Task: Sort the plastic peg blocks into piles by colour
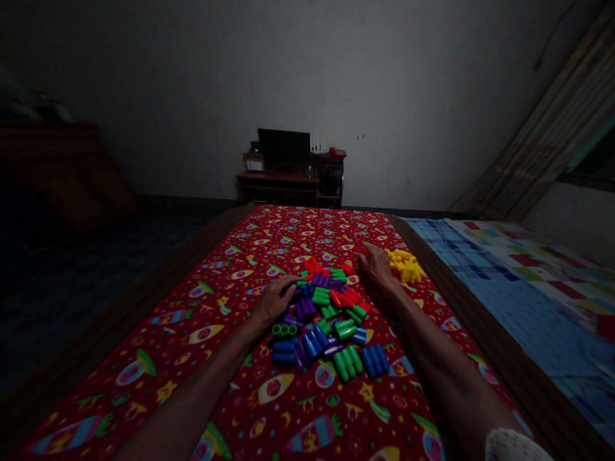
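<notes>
A heap of plastic connecting blocks in green (348, 363), blue (315, 341), purple (305, 310) and red (346, 298) lies on the red patterned cloth (269, 387). At the heap's left edge is my left hand (277, 299), its fingers stretched toward the blocks and its thumb apart. To the right of the heap, my right hand (377, 265) has its fingers curled around what appears to be a red block (365, 251), mostly covered by the fingers. Yellow blocks (406, 266) form a separate group just right of that hand.
Dark wooden edges (446, 288) border the cloth. Beyond its far end, a desk (278, 179) carries a monitor (284, 148) and a small box (254, 162). Blue checked and multicoloured bedding (485, 269) spreads on the right. A wooden cabinet (62, 173) stands at left.
</notes>
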`<state>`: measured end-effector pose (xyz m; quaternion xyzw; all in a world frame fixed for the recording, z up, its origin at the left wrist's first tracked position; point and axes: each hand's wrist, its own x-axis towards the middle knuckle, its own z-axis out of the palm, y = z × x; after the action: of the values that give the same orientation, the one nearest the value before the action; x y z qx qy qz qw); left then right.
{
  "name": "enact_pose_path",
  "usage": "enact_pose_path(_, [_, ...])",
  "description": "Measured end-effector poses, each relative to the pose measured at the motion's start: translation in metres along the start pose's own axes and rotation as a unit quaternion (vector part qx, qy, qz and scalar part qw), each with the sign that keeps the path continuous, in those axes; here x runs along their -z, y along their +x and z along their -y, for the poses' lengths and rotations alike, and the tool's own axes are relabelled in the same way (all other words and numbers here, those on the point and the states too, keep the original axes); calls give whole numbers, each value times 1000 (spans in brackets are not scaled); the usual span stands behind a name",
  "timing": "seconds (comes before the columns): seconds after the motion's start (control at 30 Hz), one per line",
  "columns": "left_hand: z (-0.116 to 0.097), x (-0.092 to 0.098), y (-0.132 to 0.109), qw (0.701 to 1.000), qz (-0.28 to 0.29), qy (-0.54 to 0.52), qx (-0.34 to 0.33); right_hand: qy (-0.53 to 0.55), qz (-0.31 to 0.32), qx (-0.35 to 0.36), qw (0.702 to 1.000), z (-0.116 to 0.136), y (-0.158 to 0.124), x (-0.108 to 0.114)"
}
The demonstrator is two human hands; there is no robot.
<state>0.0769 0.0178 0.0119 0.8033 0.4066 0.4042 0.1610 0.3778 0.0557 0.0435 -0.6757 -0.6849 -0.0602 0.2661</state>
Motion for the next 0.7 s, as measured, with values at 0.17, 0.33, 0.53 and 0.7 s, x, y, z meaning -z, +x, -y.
enact_pose_path(0.17, [-2, 1, 0, 1000, 5, 0, 5, -7, 95, 114, 989, 13, -18, -2])
enact_pose_path(0.33, [-3, 2, 0, 1000, 6, -3, 8, 49, 136, 142, 979, 15, -20, -6])
enact_pose_path(0.53, [-1, 2, -1, 1000, 5, -2, 12, 14, 14, 35, 999, 2, -9, -12])
enact_pose_path(0.7, [-1, 2, -1, 1000, 10, 7, 9, 28, 5, 18, 999, -6, -4, -14])
